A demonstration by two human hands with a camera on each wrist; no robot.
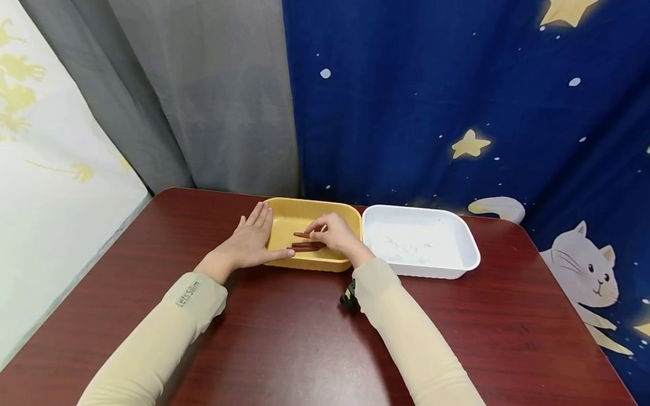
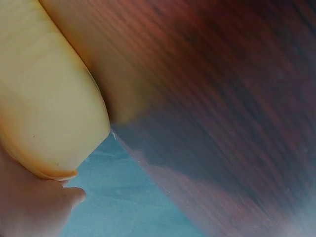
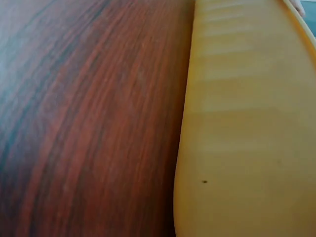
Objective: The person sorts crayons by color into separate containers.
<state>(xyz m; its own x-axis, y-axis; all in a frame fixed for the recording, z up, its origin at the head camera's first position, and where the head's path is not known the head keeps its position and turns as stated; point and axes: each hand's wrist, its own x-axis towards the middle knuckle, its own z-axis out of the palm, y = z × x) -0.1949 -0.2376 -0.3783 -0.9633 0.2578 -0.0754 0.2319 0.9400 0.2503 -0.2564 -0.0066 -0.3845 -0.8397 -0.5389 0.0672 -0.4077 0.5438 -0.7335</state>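
Inside the yellow tray [image 1: 284, 225] lie a few slim reddish-brown sticks [image 1: 306, 248] with tapered ends. My right hand [image 1: 335, 234] reaches over the tray's front right side and pinches another such stick [image 1: 301, 234] between thumb and fingers, just behind the lying ones. With fingers straight and thumb spread, my left hand [image 1: 247, 241] rests against the tray's left end and front rim. In the left wrist view only part of the left hand [image 2: 32, 207] shows, below the sleeve. The right wrist view shows the tray's outer wall [image 3: 247, 113]; the sticks are out of sight there.
A white tray [image 1: 421, 269] stands directly right of the yellow one, with faint bluish marks on its bottom. Both are near the back edge of the dark red wooden table [image 1: 284, 338]. Grey and blue curtains [image 1: 386, 113] hang behind. A small black device [image 1: 348, 297] shows beside the right cuff.
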